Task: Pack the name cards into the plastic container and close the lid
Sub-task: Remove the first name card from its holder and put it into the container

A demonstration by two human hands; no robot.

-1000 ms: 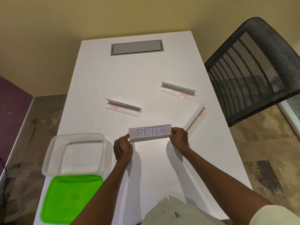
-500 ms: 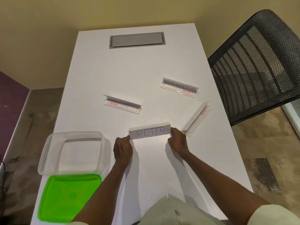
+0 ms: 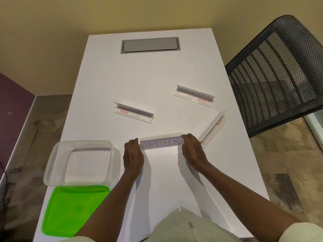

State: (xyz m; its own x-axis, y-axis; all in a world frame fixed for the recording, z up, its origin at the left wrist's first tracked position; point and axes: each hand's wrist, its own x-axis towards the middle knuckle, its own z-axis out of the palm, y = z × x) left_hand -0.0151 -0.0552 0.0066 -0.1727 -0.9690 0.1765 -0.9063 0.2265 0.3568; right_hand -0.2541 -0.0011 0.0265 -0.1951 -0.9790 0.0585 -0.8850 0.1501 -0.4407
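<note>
A name card reading PETER (image 3: 162,142) stands on the white table (image 3: 157,75). My left hand (image 3: 133,155) pinches its left end and my right hand (image 3: 192,150) grips its right end. Three more clear name card holders lie on the table: one in the middle (image 3: 133,112), one at the back right (image 3: 194,96), and one slanted (image 3: 214,128) just right of my right hand. The clear plastic container (image 3: 82,162) sits empty and lidless at the front left. Its green lid (image 3: 73,210) lies flat in front of it.
A grey cable hatch (image 3: 150,45) is set into the far end of the table. A black mesh chair (image 3: 279,72) stands close to the table's right edge. The floor drops away on both sides of the table.
Both hands stay on the ends of the PETER card, which has hardly moved. The head camera has shifted a little, so the whole scene sits differently in the frame.
</note>
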